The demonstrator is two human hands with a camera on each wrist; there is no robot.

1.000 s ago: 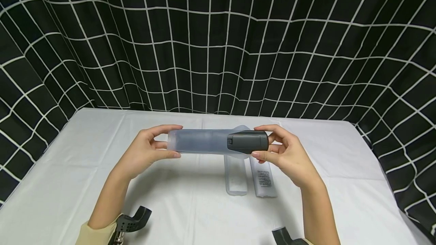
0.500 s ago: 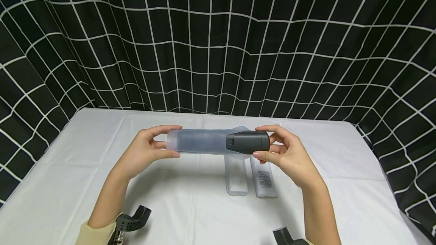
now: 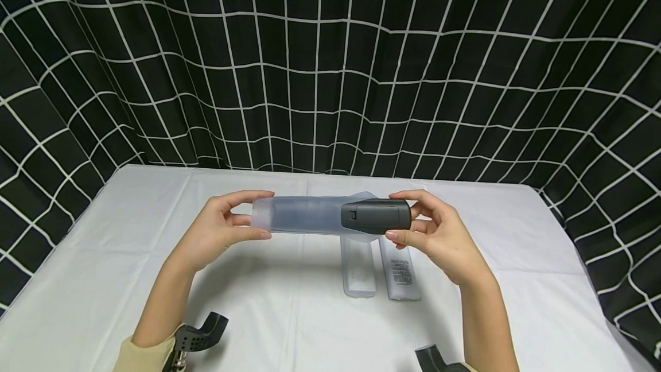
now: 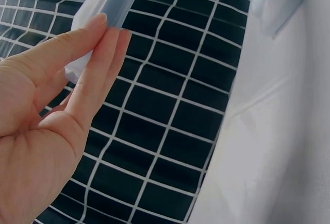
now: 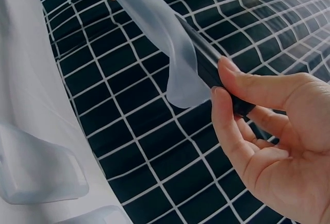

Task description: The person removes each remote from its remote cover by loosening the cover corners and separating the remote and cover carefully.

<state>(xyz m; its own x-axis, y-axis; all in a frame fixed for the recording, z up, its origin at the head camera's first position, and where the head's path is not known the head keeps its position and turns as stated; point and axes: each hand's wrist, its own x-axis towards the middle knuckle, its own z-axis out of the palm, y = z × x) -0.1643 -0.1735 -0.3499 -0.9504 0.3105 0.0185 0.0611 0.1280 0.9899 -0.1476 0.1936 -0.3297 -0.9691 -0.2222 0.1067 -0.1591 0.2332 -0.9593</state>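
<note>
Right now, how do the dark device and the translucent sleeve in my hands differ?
The dark device is opaque; the translucent sleeve is cloudy. The right hand pinches the device's exposed end; the left hand holds the sleeve's opposite end. Both are held lengthwise above the white table.

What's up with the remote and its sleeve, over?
Left hand pinching sleeve; right hand gripping remote. Remote partly inside sleeve, black end sticking out. Nothing visibly in the way.
</note>
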